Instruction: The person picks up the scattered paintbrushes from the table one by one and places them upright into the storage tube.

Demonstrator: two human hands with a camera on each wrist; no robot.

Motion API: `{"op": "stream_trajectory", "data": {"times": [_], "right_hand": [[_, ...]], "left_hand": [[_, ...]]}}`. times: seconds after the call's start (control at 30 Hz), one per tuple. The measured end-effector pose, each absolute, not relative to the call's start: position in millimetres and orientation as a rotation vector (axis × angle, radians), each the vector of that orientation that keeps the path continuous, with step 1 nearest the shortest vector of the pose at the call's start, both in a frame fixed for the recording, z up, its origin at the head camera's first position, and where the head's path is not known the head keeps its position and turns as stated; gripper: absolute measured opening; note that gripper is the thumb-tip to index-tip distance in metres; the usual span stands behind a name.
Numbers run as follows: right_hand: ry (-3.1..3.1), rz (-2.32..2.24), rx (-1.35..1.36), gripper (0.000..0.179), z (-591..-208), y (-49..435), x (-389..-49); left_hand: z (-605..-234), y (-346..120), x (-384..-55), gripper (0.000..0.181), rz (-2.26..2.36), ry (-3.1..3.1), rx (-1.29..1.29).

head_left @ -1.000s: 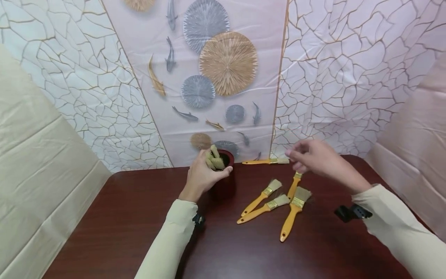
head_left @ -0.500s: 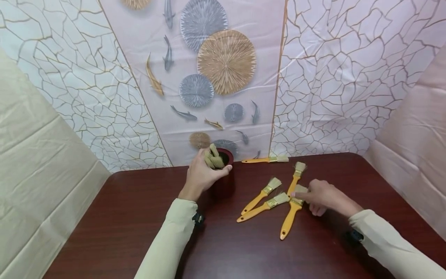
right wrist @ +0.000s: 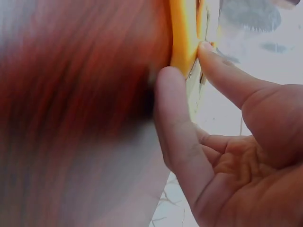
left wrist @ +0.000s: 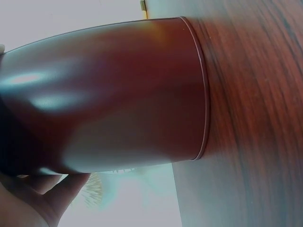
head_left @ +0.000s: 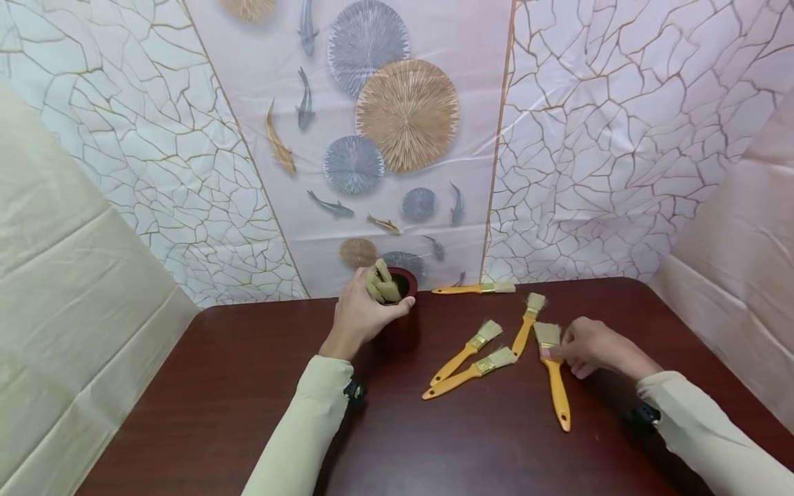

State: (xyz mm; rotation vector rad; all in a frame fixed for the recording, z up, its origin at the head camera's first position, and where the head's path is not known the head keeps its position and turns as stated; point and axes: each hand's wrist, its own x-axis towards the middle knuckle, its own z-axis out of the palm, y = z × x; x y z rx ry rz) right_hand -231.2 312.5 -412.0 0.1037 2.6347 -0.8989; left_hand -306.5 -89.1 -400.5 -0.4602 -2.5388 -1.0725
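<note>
My left hand [head_left: 361, 315] grips a dark red cylindrical container [left wrist: 123, 99] near its rim, fingers and thumb on opposite sides. Pale bristle heads [head_left: 387, 286] stick up out of the container; their handles are hidden inside. At the right, my right hand [head_left: 592, 349] pinches a wide paintbrush [head_left: 557, 393] with a yellow handle, near its metal ferrule. The brush's bristles point toward the back wall. In the right wrist view, thumb and a finger lie on either side of the yellow handle [right wrist: 183, 33], close to the tabletop.
Between the hands lie two paintbrushes, one upper [head_left: 460, 357] and one lower [head_left: 462, 379], side by side. Another paintbrush [head_left: 526, 331] lies behind the held one. A further paintbrush [head_left: 468, 289] lies along the table's [head_left: 260, 399] back edge, by the patterned wall cloth [head_left: 595, 151].
My right hand came down from the back to the wide paintbrush and took hold of it. The brush has shifted right and turned, its handle end swinging right. The left hand stays put.
</note>
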Motion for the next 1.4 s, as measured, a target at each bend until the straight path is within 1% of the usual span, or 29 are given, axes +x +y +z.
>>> {"op": "stream_trajectory", "data": {"times": [0.1, 0.33, 0.53, 0.8, 1.03, 1.23, 1.4], "right_hand": [[2.632, -0.901, 0.123, 0.036, -414, 319, -231], [2.705, -0.854, 0.131, 0.05, -411, 316, -234], [2.729, -0.829, 0.17, 0.044, -414, 306, -241], [2.583, -1.064, 0.214, 0.037, -422, 305, -243], [2.576, -1.181, 0.147, 0.034, -424, 307, -239], [2.631, -1.31, 0.054, 0.044, -414, 305, -239], [2.703, -1.426, -0.064, 0.048, -403, 296, -238]], "left_hand": [[-405, -88, -306, 0.059, -1.076, -2.554, -0.462], [-403, -89, -306, 0.07, -1.054, -2.543, -0.449], [-401, -90, -306, 0.072, -1.04, -2.551, -0.437], [-401, -90, -306, 0.076, -1.022, -2.562, -0.431], [-398, -89, -306, 0.077, -1.013, -2.557, -0.436], [-399, -89, -306, 0.073, -1.007, -2.561, -0.434], [-399, -90, -305, 0.075, -1.011, -2.557, -0.43]]}}
